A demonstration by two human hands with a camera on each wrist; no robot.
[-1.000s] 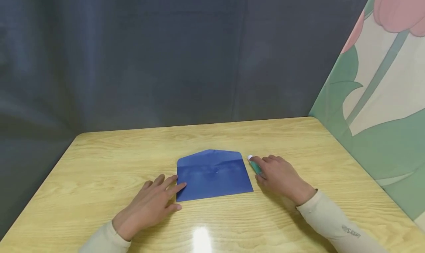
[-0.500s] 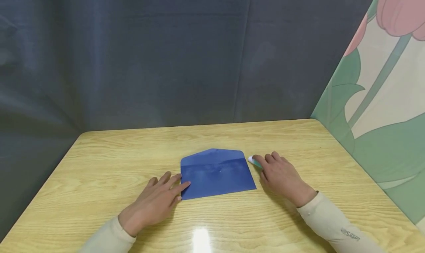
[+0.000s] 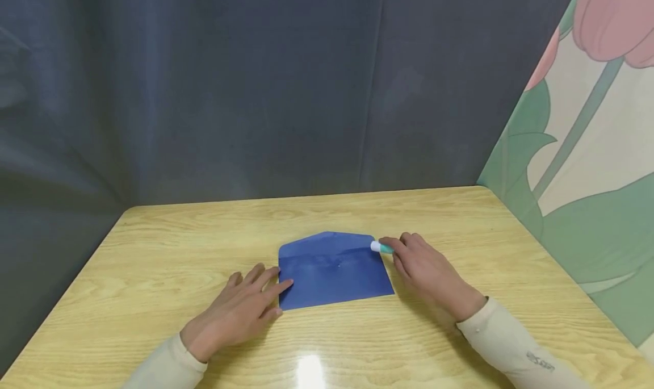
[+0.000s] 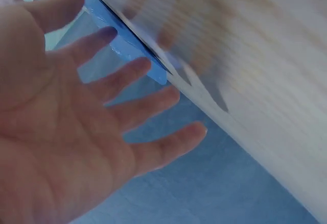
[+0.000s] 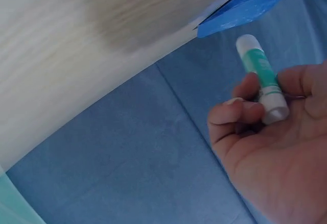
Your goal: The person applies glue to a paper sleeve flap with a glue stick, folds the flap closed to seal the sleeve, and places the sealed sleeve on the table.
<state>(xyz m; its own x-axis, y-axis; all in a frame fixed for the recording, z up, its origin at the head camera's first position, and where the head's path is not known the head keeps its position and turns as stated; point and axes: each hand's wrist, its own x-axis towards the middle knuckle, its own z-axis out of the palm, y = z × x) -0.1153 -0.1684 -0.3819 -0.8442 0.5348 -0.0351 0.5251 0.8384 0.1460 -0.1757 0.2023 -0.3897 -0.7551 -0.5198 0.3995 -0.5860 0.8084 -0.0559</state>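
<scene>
A blue envelope point(image 3: 332, 275) lies on the wooden table with its flap folded out toward the back. My left hand point(image 3: 235, 315) is at its left edge, fingers spread and straight, the index fingertip over the paper. In the left wrist view that palm point(image 4: 61, 122) shows nothing held. My right hand point(image 3: 431, 272) grips a glue stick point(image 3: 383, 247), green and white, between thumb and curled fingers. Its white end overlaps the envelope's upper right corner, near the flap crease. The right wrist view shows the whole glue stick point(image 5: 263, 78) in the fingers.
The light wooden table point(image 3: 179, 247) reaches back to a dark curtain point(image 3: 255, 93). On the right stands a panel point(image 3: 603, 218) printed with a pink tulip and green leaves. A bright light reflection shows near the table's front.
The right hand has lifted the glue stick off the table beside the envelope and brought its white end left over the envelope's corner. The left hand has stayed at the left edge.
</scene>
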